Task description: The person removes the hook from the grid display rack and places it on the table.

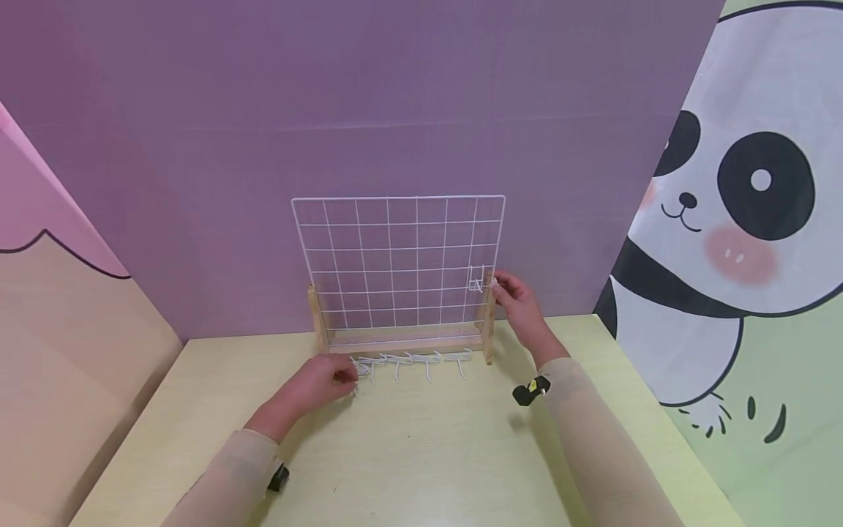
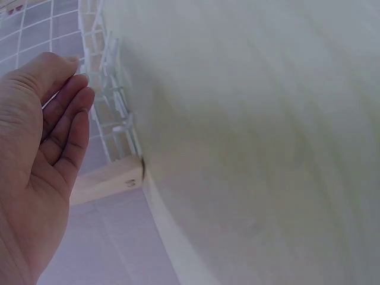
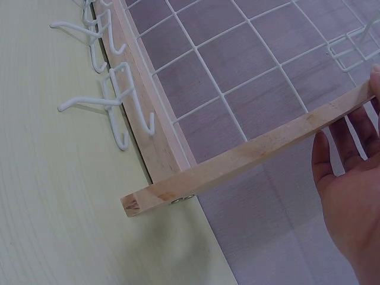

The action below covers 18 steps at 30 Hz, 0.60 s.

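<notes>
A white wire grid panel (image 1: pixel 402 258) stands upright in a wooden stand, with a post at each side. My right hand (image 1: pixel 518 300) grips the right wooden post (image 3: pixel 249 155), thumb at its front and fingers behind it. A white wire hook (image 1: pixel 476 284) hangs on the grid beside that hand. Along the stand's base, several more white hooks (image 1: pixel 428 364) lie in a row, prongs toward me. At the row's left end is my left hand (image 1: pixel 323 384), thumb and fingertips close together by the hooks (image 2: pixel 119 107). Whether it pinches one I cannot tell.
The stand is at the back of a pale wooden table (image 1: pixel 408 454), close to a purple backdrop (image 1: pixel 395 95). A panda picture (image 1: pixel 731 219) covers the right side wall. Each sleeve carries a small black device (image 1: pixel 530 391).
</notes>
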Each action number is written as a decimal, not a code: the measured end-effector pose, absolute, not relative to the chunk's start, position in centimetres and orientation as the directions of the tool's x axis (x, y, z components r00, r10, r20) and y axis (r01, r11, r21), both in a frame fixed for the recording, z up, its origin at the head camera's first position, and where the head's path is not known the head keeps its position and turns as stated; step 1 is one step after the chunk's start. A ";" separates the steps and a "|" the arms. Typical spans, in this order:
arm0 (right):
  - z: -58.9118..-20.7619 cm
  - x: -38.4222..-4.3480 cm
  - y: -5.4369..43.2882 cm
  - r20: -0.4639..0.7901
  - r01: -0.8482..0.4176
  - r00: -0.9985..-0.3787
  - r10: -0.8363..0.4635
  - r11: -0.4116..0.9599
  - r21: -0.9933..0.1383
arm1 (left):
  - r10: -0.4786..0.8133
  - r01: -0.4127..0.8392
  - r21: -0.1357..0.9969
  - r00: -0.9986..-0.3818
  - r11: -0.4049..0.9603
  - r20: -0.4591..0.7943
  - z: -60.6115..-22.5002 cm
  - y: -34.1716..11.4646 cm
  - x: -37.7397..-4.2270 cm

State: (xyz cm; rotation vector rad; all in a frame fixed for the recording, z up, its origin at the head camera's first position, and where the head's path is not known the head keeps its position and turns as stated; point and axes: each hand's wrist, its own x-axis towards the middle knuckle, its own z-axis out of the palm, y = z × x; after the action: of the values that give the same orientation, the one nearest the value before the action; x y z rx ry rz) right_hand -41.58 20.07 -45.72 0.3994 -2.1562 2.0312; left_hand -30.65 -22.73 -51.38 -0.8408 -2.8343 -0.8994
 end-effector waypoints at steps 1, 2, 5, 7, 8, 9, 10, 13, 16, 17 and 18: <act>-45.8 -41.6 20.0 0.291 -0.296 -0.953 -0.090 0.046 -0.954 | 0.478 0.510 0.520 -0.854 0.685 0.207 -51.2 -22.6 -30.6; -45.8 -41.6 20.0 0.292 -0.297 -0.952 -0.091 0.045 -0.954 | 0.472 0.507 0.520 -0.856 0.688 0.210 -51.1 -22.5 -30.6; -45.8 -41.5 20.1 0.295 -0.301 -0.951 -0.090 0.052 -0.952 | 0.463 0.510 0.513 -0.857 0.691 0.228 -50.7 -21.8 -30.6; -45.8 -41.4 20.1 0.291 -0.297 -0.952 -0.090 0.059 -0.953 | 0.455 0.510 0.511 -0.858 0.692 0.239 -50.4 -21.2 -30.6; -45.7 -41.4 20.1 0.292 -0.298 -0.952 -0.091 0.064 -0.952 | 0.456 0.517 0.506 -0.854 0.691 0.249 -50.2 -21.0 -30.6; -45.7 -41.3 20.1 0.290 -0.296 -0.953 -0.091 0.065 -0.953 | 0.454 0.517 0.504 -0.854 0.691 0.254 -50.1 -20.7 -30.6; -45.6 -41.3 20.1 0.288 -0.294 -0.953 -0.091 0.064 -0.954 | 0.449 0.515 0.510 -0.856 0.690 0.257 -49.9 -20.4 -30.6; -45.5 -41.1 20.0 0.289 -0.295 -0.953 -0.091 0.058 -0.954 | 0.436 0.516 0.525 -0.856 0.677 0.279 -49.3 -19.7 -30.7; -45.5 -41.2 20.0 0.291 -0.296 -0.953 -0.087 0.051 -0.954 | 0.416 0.521 0.541 -0.853 0.660 0.314 -48.9 -18.9 -30.9; -45.5 -41.2 20.0 0.291 -0.296 -0.953 -0.086 0.050 -0.954 | 0.409 0.523 0.544 -0.852 0.656 0.326 -48.7 -18.7 -31.0; -45.5 -41.2 20.0 0.291 -0.295 -0.953 -0.084 0.052 -0.954 | 0.401 0.523 0.540 -0.852 0.659 0.337 -48.6 -18.4 -31.1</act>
State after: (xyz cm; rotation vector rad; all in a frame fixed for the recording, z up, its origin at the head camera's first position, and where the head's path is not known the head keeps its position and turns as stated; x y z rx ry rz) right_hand -41.20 20.00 -45.52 0.3936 -2.1590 2.0233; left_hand -31.12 -18.35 -48.64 -0.7565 -2.6863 -0.9637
